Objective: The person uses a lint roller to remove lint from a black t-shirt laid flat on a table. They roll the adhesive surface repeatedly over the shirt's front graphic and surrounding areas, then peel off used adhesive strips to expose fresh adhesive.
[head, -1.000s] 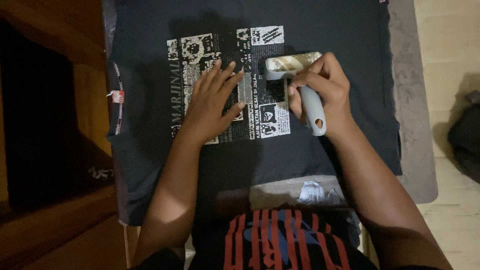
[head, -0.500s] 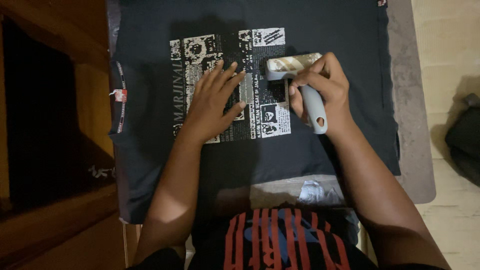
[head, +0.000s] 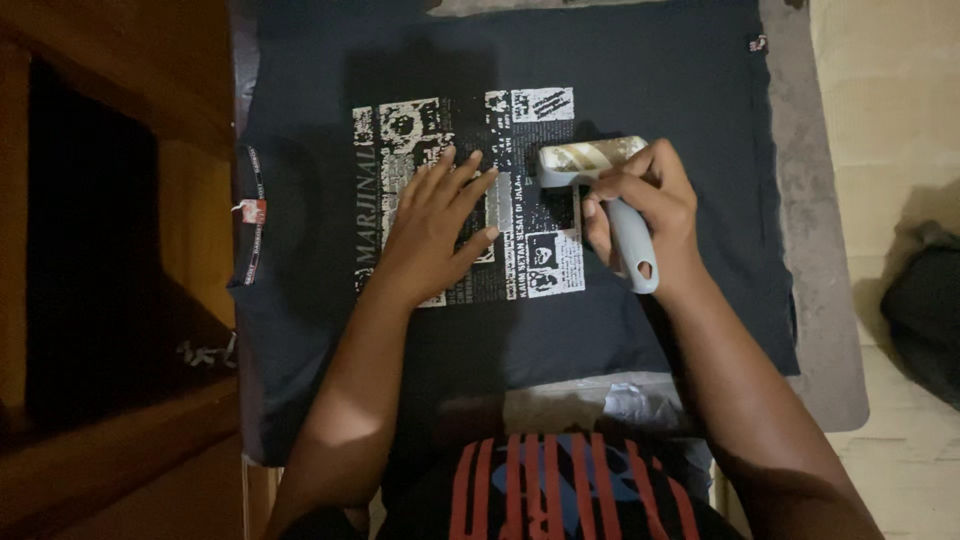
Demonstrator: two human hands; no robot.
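Observation:
A black T-shirt (head: 660, 90) with a white block print (head: 545, 260) lies flat on a grey mat (head: 820, 250). My left hand (head: 430, 230) rests palm down on the print, fingers spread. My right hand (head: 640, 200) grips the pale blue handle of a lint roller (head: 600, 190). Its beige sticky roll sits on the shirt at the print's right edge, just right of my left fingertips.
A wooden shelf unit (head: 110, 250) stands along the left. Crumpled clear plastic (head: 640, 405) lies on the mat near my body. A dark bundle (head: 925, 310) sits on the pale floor at the right. The shirt's collar label (head: 250, 212) points left.
The whole scene sits lower in view, as the camera tilted. Both hands and the roller keep the same place on the print.

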